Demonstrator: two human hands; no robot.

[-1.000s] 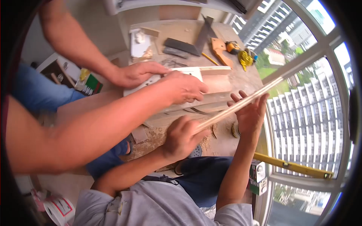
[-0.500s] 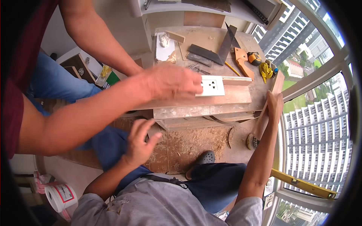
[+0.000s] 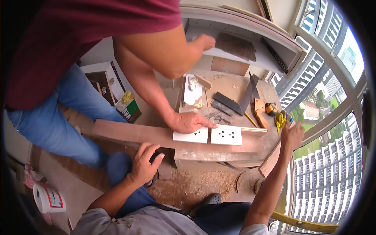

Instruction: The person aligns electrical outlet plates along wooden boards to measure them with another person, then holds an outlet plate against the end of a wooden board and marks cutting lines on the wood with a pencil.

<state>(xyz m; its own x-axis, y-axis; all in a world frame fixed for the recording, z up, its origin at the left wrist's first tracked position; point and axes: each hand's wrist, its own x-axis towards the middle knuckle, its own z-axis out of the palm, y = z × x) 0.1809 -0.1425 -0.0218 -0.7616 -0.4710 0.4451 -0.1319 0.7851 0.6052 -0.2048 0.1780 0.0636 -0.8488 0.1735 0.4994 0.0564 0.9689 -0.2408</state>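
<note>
My left hand [image 3: 145, 164] is held with its fingers loosely curled and apart, holding nothing, just in front of a long wooden board [image 3: 129, 131]. On the right, my right hand [image 3: 292, 136] appears closed on the upper end of a wooden plank [image 3: 270, 161]; its fingertips are partly hidden. Two white socket plates lie side by side on the long board: a left plate [image 3: 186, 137] and a right plate [image 3: 226, 136]. A co-worker's hand [image 3: 190, 122] rests on the left plate, its finger reaching the right one. The co-worker's other hand [image 3: 205, 42] is at the white shelf [image 3: 219, 19].
Behind the plates lie a black try square [image 3: 241, 100], a pencil [image 3: 250, 119], a saw handle [image 3: 260, 111], a tape measure [image 3: 271, 109] and a yellow bundle [image 3: 280, 120]. Wood shavings [image 3: 184, 188] cover the floor. A white bucket [image 3: 49, 197] stands at left, windows at right.
The view has tilted up. A second socket plate now shows on the board. The co-worker has leaned in, one hand moving up to the shelf. My right hand sits higher along the plank.
</note>
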